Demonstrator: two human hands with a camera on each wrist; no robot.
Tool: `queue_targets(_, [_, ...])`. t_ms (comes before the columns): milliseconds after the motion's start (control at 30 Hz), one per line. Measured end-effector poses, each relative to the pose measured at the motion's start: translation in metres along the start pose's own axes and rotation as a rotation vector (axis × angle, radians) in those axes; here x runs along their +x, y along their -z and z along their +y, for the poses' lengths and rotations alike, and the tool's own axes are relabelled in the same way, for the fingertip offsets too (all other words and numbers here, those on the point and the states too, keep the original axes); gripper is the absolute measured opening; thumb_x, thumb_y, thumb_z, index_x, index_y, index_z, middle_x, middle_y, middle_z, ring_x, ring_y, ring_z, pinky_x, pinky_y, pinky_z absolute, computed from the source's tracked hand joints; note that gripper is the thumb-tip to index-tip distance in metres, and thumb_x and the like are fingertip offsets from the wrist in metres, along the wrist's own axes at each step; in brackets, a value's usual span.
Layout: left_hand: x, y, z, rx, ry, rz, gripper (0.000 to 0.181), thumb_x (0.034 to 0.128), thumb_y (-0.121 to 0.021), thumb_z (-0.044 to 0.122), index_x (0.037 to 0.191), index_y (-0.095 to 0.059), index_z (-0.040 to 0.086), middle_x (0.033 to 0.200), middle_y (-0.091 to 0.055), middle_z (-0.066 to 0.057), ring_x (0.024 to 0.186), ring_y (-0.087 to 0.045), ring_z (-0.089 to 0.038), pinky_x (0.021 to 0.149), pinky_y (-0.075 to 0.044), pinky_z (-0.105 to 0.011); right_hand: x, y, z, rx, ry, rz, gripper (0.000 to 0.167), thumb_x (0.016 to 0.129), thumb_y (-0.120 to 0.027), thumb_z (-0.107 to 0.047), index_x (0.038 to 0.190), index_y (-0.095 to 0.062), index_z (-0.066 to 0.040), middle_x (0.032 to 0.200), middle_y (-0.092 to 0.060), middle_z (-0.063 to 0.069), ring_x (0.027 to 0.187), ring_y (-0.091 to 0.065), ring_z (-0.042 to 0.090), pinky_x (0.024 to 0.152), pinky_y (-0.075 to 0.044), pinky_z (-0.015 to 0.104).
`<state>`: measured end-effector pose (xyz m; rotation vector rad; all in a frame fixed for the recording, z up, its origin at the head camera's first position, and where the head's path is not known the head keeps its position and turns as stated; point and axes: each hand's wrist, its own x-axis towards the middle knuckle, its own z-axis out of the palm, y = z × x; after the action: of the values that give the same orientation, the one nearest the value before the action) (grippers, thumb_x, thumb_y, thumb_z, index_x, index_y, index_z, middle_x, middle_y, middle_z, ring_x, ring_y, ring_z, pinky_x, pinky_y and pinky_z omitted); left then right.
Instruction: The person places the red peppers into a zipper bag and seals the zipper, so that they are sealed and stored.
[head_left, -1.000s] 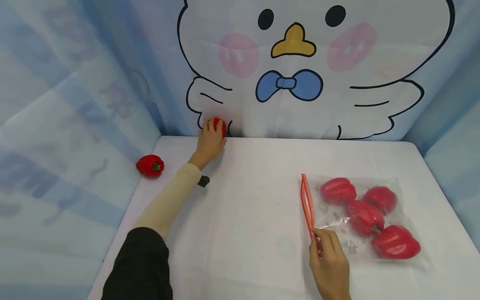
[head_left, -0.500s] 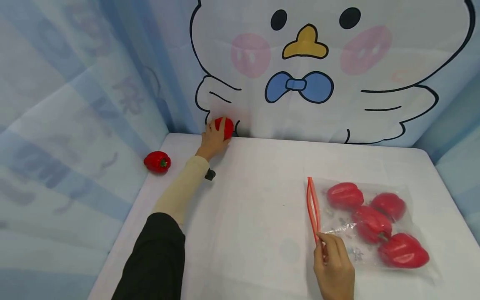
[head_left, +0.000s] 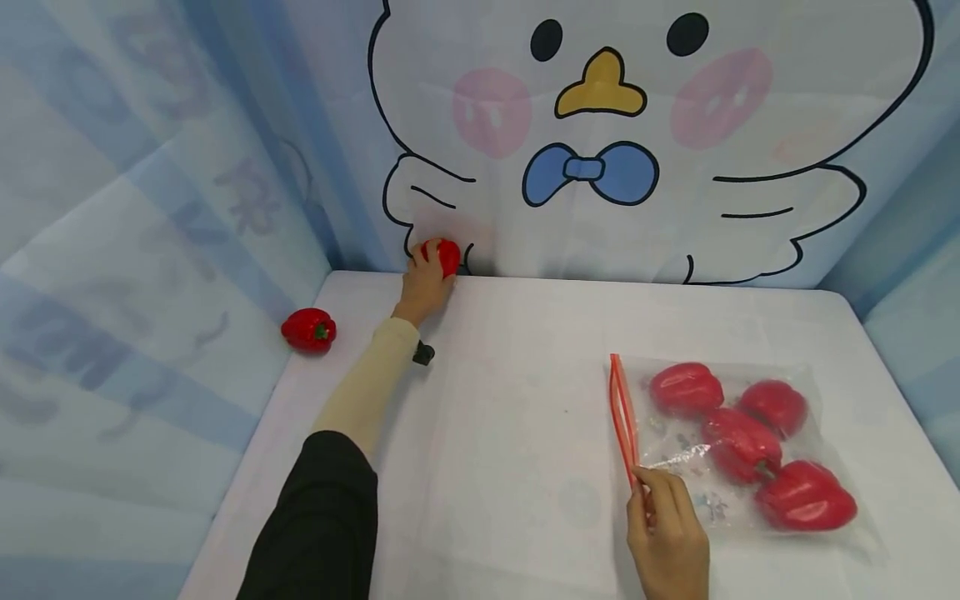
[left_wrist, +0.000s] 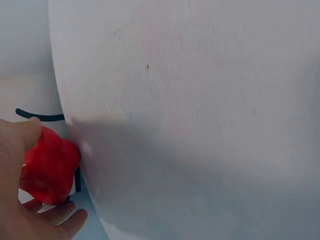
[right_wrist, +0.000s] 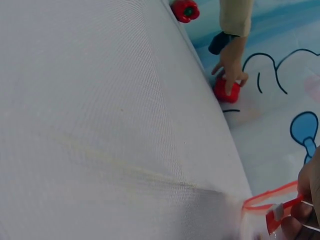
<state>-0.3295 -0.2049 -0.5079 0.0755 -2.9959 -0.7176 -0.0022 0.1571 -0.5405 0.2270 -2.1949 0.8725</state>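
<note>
At the table's far edge, my left hand (head_left: 426, 285) grips a red bell pepper (head_left: 448, 257); in the left wrist view its thumb and fingers curl round the pepper (left_wrist: 52, 165). My right hand (head_left: 666, 529) pinches the red zip edge (head_left: 621, 408) of a clear plastic bag (head_left: 675, 508) on the right of the table. Several red bell peppers (head_left: 742, 446) lie inside the bag. The right wrist view shows the right fingers on the red zip strip (right_wrist: 272, 195), partly cut off by the frame.
Another red bell pepper (head_left: 309, 331) rests at the table's left edge, against the printed curtain (head_left: 150, 333). Behind the white table (head_left: 510, 458) hangs a backdrop (head_left: 585, 233) with a cartoon bird. A dark wrist device (head_left: 423, 353) sits at the left cuff.
The head view has shifted slightly. My left hand stays on the pepper at the far edge, its grip slightly changed. My right hand still pinches the bag's zip edge.
</note>
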Motion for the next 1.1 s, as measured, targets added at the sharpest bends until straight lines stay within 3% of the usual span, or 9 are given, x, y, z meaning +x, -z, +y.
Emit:
queue_targets(167, [-0.002, -0.002, 0.004, -0.084, 0.028, 0.007, 0.074, 0.1027, -0.065, 0.020, 0.157, -0.016, 0.011, 0.160, -0.017, -0.024, 0.137, -0.043, -0.049, 0.111, -0.049, -0.060, 0.000, 0.004, 0.000, -0.005, -0.004, -0.018, 0.034, 0.074, -0.072, 0.012, 0.105, -0.076, 0.000, 0.094, -0.068, 0.011, 0.066, -0.054, 0.008, 0.055, -0.048, 0.011])
queue_targets(500, [-0.012, 0.003, -0.002, -0.210, 0.055, -0.008, 0.075, 0.1027, -0.063, 0.020, 0.159, -0.015, 0.015, 0.164, -0.012, -0.020, 0.145, -0.033, -0.049, 0.115, -0.046, -0.060, 0.005, 0.012, -0.004, -0.022, -0.017, -0.114, 0.032, 0.079, -0.071, 0.011, 0.108, -0.074, 0.000, 0.099, -0.068, 0.010, 0.067, -0.057, 0.011, 0.060, -0.049, 0.011])
queue_targets(733, [-0.018, 0.003, -0.002, -0.263, 0.021, 0.016, 0.080, 0.0993, -0.068, 0.024, 0.159, -0.016, 0.015, 0.164, -0.018, -0.021, 0.147, -0.034, -0.047, 0.115, -0.046, -0.060, 0.006, 0.013, -0.005, -0.044, -0.034, -0.139, 0.028, 0.081, -0.070, 0.010, 0.107, -0.073, 0.000, 0.099, -0.067, 0.010, 0.067, -0.056, 0.010, 0.060, -0.049, 0.010])
queue_targets(1100, [-0.052, -0.001, 0.012, -0.428, -0.003, -0.026, 0.075, 0.1009, -0.067, 0.027, 0.158, -0.020, 0.012, 0.161, -0.029, -0.022, 0.147, -0.039, -0.047, 0.115, -0.045, -0.063, 0.003, 0.013, -0.004, -0.069, -0.073, -0.159, 0.029, 0.080, -0.073, 0.011, 0.107, -0.073, 0.000, 0.099, -0.067, 0.010, 0.068, -0.054, 0.010, 0.060, -0.048, 0.010])
